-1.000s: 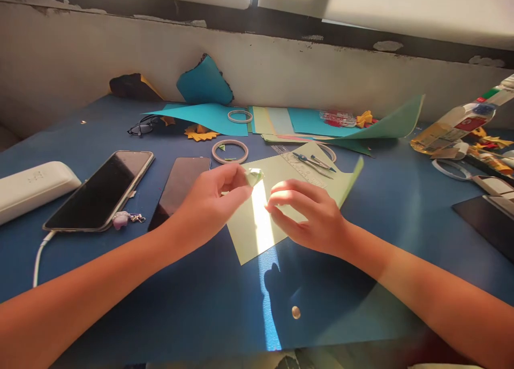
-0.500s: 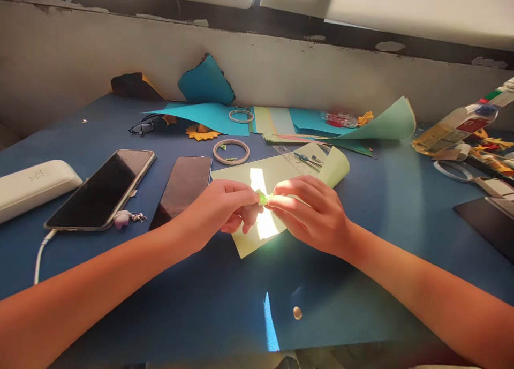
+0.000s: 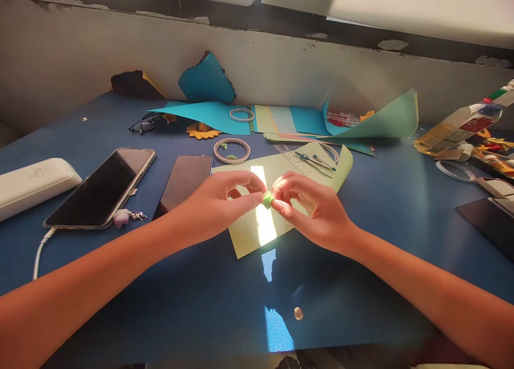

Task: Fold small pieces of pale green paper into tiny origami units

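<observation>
Above a pale green sheet (image 3: 243, 240), small folded green paper (image 3: 267, 200) sits between both hands: left hand (image 3: 225, 195) thumb and finger pinched on its left side, right hand (image 3: 317, 208) fingertips pinched on its right. Risk: piece is tiny, so uneven squeezing could crush its folds, or a loose pinch could drop it. Glare from the sunlight strip (image 3: 265, 227) might hide creases. Sheet under the hands holds a ruler (image 3: 291, 159) and compass (image 3: 307, 160) at its far side, likely in the way if it's needed flat. Tape roll (image 3: 216, 151) beyond left hand, green scraps inside its ring. Dark phone (image 3: 187, 176) just beside left hand, could get bumped. Bottle (image 3: 453, 128) far right, well apart.
</observation>
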A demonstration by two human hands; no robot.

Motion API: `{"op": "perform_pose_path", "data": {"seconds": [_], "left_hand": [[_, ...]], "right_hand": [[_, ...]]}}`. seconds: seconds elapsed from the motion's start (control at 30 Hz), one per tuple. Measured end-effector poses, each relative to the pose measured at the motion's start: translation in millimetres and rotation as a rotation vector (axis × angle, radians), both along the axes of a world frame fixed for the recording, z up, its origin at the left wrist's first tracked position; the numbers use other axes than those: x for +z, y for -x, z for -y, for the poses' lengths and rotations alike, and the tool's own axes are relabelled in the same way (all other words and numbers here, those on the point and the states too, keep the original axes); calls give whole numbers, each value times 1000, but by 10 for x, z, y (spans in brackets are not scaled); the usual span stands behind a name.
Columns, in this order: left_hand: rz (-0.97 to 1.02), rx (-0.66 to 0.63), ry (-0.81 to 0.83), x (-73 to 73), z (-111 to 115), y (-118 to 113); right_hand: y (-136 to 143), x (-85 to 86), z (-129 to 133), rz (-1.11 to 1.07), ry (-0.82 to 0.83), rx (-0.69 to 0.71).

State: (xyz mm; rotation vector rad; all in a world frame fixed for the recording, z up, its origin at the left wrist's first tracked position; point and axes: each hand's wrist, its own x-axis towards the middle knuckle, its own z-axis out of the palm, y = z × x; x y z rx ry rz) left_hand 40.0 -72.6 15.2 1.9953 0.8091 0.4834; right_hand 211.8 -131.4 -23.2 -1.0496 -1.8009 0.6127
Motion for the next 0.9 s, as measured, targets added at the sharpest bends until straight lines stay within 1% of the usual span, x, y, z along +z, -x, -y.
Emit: {"op": "perform_pose_path", "data": {"seconds": [0.1, 0.27, 0.37, 0.5, 0.9], "left_hand": [[52, 12, 37, -4, 16, -17], [61, -5, -65, -10, 17, -31], [63, 28, -80, -6, 15, -36], [59, 29, -83, 6, 15, -31], [89, 31, -21, -47, -4, -28]], "right_hand": [[-6, -10, 3, -20, 31, -10], [8, 3, 24, -37, 56, -21], [20, 17, 38, -66, 94, -12], [29, 22, 44, -131, 141, 32], [20, -6, 37, -181, 111, 66]]}}
